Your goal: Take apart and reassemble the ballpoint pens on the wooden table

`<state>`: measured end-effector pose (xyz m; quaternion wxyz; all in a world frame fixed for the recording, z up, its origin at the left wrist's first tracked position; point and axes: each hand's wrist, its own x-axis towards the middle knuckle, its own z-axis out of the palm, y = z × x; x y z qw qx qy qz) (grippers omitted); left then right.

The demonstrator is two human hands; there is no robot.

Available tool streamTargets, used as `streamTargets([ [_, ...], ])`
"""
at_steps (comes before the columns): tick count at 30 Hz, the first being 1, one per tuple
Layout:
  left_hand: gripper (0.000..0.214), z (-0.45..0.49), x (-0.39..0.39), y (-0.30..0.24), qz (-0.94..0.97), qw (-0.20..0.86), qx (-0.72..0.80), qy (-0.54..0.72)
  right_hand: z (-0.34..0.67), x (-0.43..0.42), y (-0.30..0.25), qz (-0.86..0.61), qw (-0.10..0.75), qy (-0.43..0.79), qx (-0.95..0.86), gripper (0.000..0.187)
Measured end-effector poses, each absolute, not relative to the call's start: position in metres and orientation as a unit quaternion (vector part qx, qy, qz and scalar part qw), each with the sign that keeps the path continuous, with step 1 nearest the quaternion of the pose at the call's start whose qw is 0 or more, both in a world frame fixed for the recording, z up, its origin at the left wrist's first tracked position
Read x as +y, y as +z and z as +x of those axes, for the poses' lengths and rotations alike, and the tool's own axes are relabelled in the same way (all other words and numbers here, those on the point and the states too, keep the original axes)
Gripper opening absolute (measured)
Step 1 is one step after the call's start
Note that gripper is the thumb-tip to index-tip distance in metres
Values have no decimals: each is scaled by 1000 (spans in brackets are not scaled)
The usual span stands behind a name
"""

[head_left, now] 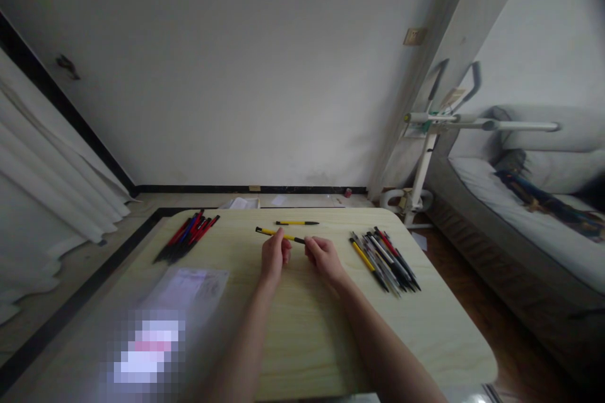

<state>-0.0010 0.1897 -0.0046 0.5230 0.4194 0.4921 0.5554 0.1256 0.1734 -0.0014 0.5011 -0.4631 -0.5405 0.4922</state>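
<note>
Over the middle of a light wooden table, both my hands grip one yellow pen with black ends. My left hand pinches its middle, and my right hand closes on its right end. A second yellow pen lies just beyond them on the table. A bundle of red, blue and black pens lies at the far left. Another heap of mixed pens lies to the right of my right hand.
A sheet of paper lies on the table at the near left. White curtains hang on the left. A white exercise machine and a grey sofa stand to the right of the table.
</note>
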Motion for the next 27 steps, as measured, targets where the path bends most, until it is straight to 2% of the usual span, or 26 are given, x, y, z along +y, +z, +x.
streamTargets([
  [8, 52, 4, 184, -4, 477, 470, 521, 529, 126, 173, 0, -455, 496, 491, -554, 47],
  [27, 50, 3, 185, -2, 480, 440, 540, 533, 127, 173, 1, -472, 480, 462, -577, 42],
])
